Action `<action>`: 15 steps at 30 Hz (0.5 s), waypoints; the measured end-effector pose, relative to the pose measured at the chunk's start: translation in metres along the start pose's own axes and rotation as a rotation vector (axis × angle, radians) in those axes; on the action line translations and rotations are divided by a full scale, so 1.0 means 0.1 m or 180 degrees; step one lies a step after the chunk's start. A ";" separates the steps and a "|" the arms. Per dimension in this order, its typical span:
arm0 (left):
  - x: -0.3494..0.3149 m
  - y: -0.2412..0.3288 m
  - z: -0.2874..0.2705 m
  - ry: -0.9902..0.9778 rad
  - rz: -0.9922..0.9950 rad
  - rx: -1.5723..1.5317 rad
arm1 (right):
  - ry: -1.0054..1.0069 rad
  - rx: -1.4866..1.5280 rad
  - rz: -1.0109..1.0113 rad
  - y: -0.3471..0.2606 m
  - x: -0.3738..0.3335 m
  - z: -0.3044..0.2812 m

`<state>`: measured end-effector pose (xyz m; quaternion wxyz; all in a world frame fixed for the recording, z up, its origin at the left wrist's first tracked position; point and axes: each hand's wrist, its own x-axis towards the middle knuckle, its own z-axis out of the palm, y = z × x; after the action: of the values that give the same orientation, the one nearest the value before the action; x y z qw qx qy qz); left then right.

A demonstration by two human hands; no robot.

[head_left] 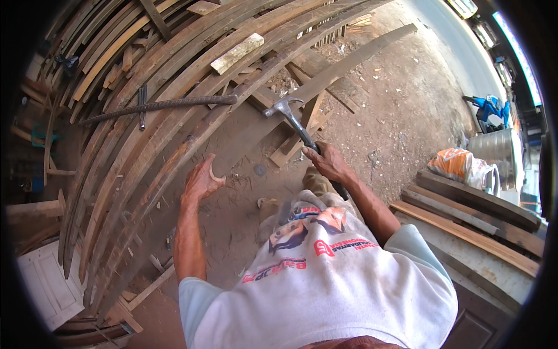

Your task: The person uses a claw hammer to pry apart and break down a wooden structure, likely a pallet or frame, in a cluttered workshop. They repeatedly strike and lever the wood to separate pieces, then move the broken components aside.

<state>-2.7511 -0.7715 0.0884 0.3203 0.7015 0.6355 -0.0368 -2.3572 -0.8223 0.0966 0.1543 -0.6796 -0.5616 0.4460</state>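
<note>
My right hand [329, 161] is closed round the handle of a claw hammer [295, 123]. The metal head of the hammer points away from me, over a plank [354, 58] that slants up to the right. My left hand [203, 179] hangs free beside the long timber beams [192, 125], its thumb and fingers apart and nothing between them. On top of those beams lies a ribbed iron bar [174, 106], crossed by a short dark metal piece [142, 107].
A pale wood block [237, 53] rests on the beams at my left. More boards [471, 215] are stacked at the right, near an orange and white sack [456, 166] and a metal drum [497, 151]. A white panelled door [51, 285] leans at lower left. Nails and scraps litter the ground.
</note>
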 end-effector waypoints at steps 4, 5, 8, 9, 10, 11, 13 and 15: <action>-0.35 -0.37 -0.05 0.0137 -0.0073 -0.0329 | 0.0119 0.0102 -0.0079 0.05 -0.22 -0.12; -0.47 -0.49 -0.10 0.0114 -0.0210 -0.0391 | 0.0124 0.0157 -0.0097 0.05 -0.27 -0.15; -0.81 -0.75 -0.19 0.0301 -0.0307 -0.0265 | 0.0359 0.0306 -0.0230 0.13 -0.40 -0.28; -0.92 -0.85 -0.21 0.0390 -0.0285 -0.0167 | 0.0470 0.0308 -0.0247 0.17 -0.44 -0.32; -1.05 -1.02 -0.22 0.0437 -0.0291 -0.0150 | 0.0591 0.0308 -0.0228 0.28 -0.45 -0.35; -1.16 -1.20 -0.21 0.0503 -0.0301 -0.0140 | 0.0637 0.0287 -0.0187 0.32 -0.46 -0.40; -1.34 -1.39 -0.28 0.0281 -0.0769 -0.0131 | 0.0752 0.0246 -0.0110 0.28 -0.51 -0.58; -1.54 -1.48 -0.24 0.0218 -0.1289 -0.0002 | 0.0728 0.0380 0.0021 0.19 -0.47 -0.70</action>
<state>-2.9238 -0.8951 0.1179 0.2847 0.5602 0.7742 -0.0763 -2.2896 -0.8506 0.1422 0.2560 -0.7174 -0.5107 0.3987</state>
